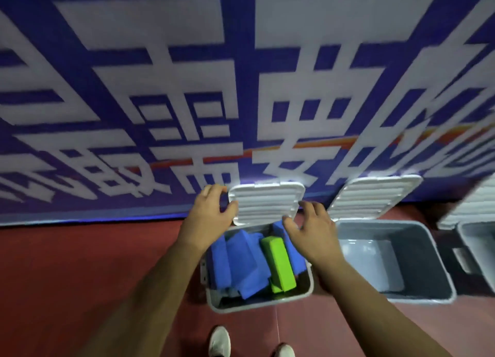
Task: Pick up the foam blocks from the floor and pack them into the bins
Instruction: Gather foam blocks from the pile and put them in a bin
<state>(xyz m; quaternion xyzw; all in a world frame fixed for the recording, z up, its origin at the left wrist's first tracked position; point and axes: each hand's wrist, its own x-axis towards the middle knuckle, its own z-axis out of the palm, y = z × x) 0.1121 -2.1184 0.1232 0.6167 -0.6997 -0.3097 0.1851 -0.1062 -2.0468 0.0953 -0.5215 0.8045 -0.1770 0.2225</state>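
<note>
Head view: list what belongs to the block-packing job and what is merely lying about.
Job: filled bin; its raised lid, with left hand and right hand at it; blue foam blocks and green foam block inside; empty bin alongside; third bin at the right edge.
Lying about: blue-and-white banner; white shoes.

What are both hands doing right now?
Left hand: grips the lid at its left edge.
Right hand: open, spread beside the lid, holding nothing.
</note>
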